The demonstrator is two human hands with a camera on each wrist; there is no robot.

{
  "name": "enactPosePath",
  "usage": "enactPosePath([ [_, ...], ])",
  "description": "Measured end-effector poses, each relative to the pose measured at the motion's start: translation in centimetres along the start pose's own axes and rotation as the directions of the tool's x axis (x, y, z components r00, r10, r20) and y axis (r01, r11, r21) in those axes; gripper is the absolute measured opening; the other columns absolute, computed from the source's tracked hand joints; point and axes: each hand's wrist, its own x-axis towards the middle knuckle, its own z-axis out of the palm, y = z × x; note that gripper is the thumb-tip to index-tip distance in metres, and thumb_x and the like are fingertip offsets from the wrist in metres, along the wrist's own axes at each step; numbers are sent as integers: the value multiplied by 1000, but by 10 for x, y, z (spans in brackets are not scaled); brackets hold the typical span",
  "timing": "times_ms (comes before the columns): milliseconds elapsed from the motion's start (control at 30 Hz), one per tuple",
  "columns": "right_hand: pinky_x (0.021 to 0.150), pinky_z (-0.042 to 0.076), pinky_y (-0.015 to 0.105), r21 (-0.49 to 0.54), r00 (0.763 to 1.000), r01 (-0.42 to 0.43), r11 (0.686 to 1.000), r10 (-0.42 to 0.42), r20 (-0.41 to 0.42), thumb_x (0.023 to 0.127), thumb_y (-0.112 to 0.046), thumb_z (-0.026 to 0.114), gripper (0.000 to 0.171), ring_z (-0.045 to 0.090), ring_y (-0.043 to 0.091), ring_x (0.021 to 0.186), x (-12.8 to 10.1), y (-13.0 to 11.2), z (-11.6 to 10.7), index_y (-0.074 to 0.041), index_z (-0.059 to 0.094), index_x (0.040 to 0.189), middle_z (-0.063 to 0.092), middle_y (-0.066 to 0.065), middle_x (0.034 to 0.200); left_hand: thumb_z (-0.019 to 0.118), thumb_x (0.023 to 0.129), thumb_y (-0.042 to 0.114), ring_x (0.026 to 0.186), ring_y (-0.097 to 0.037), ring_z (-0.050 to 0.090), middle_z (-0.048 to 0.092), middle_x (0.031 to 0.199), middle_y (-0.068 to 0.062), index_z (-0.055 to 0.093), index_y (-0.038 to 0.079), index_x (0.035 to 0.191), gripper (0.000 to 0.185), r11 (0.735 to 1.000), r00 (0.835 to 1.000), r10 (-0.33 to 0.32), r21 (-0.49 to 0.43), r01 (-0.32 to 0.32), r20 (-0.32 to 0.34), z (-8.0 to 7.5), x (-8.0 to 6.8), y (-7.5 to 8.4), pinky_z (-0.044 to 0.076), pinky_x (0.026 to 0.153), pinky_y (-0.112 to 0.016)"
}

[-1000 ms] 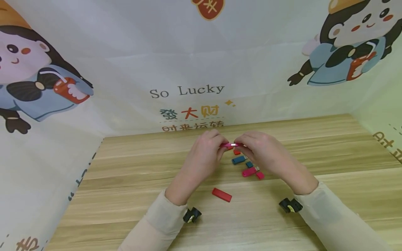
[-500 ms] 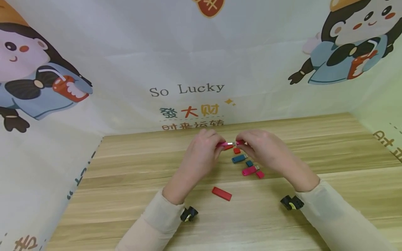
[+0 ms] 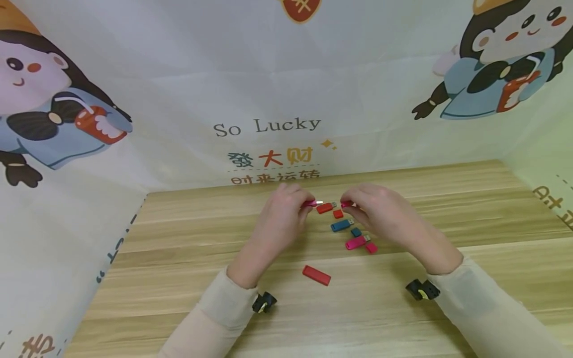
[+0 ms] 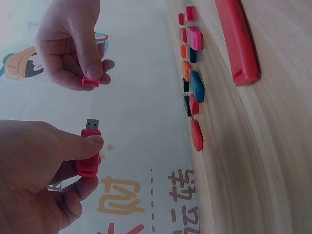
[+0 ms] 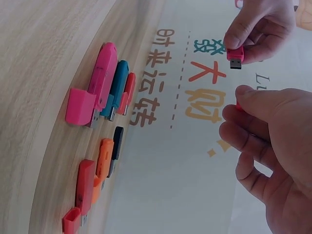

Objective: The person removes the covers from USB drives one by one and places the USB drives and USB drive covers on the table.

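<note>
My left hand [image 3: 278, 214] pinches a pinkish-red USB flash drive [image 4: 88, 161] between thumb and fingers, its metal plug bare and pointing at the other hand. Across a small gap, my right hand [image 3: 385, 214] pinches the drive's small cap [image 4: 90, 82], which the fingers largely cover. Both hands are raised over the far part of the table. Below and between them lie a red drive [image 3: 326, 208] with its red cap [image 3: 337, 214], a blue drive [image 3: 342, 225] with its cap [image 3: 355, 232], and a pink drive [image 3: 356, 242] beside its cap [image 3: 371, 247].
Closer to the body lies a red drive [image 3: 317, 275] with no plug showing. The right wrist view shows an orange drive [image 5: 104, 158], a black one [image 5: 117, 142] and another red one [image 5: 85, 187]. A printed cloth [image 3: 268, 89] stands behind the wooden table [image 3: 201, 238].
The hands have drawn apart, the left going left with the drive and the right going right with the cap. The cap has come off and the plug is exposed.
</note>
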Motion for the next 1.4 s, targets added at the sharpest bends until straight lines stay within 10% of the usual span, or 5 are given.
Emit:
enactPosePath([
  [733, 81, 62, 40, -42, 1000, 19, 999, -18, 20, 91, -3, 83, 15, 72, 24, 93, -11, 2, -5, -4, 77, 104, 76, 7, 102, 74, 97, 1, 100, -28, 67, 73, 105, -11, 78, 0, 107, 10, 996, 994, -86, 10, 85, 64, 2, 1, -19, 57, 93, -39],
  [1400, 76, 61, 34, -59, 995, 102, 993, -102, 6, 90, -1, 84, 16, 70, 19, 86, -19, 0, -8, -3, 76, 104, 74, 6, 98, 69, 101, 2, 104, -29, 68, 71, 111, -13, 77, -2, 114, 16, 975, 945, -222, 67, 213, 241, 17, 8, -36, 57, 97, -41],
])
